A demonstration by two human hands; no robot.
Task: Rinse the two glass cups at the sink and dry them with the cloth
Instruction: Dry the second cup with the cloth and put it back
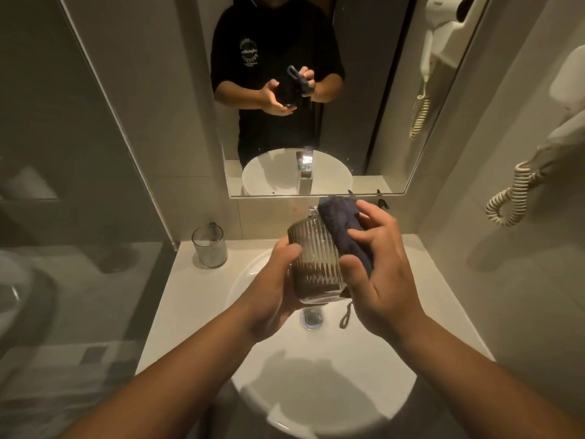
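Note:
Above the white round sink [319,407], my left hand [272,286] grips a ribbed glass cup [313,264] from its left side, the cup tilted with its base toward me. My right hand [376,274] holds a dark blue cloth [343,229] against the cup's right side and rim, thumb and fingers curled round the cloth. The cloth's hanging loop dangles below my right palm. A second ribbed glass cup [209,246] stands upright on the counter to the left of the sink.
The chrome tap [313,210] is mostly hidden behind the cup and cloth, with the drain [311,318] below. A mirror [285,90] hangs behind the sink. A wall hair dryer with coiled cord [512,198] is on the right. A glass partition [95,137] stands at left.

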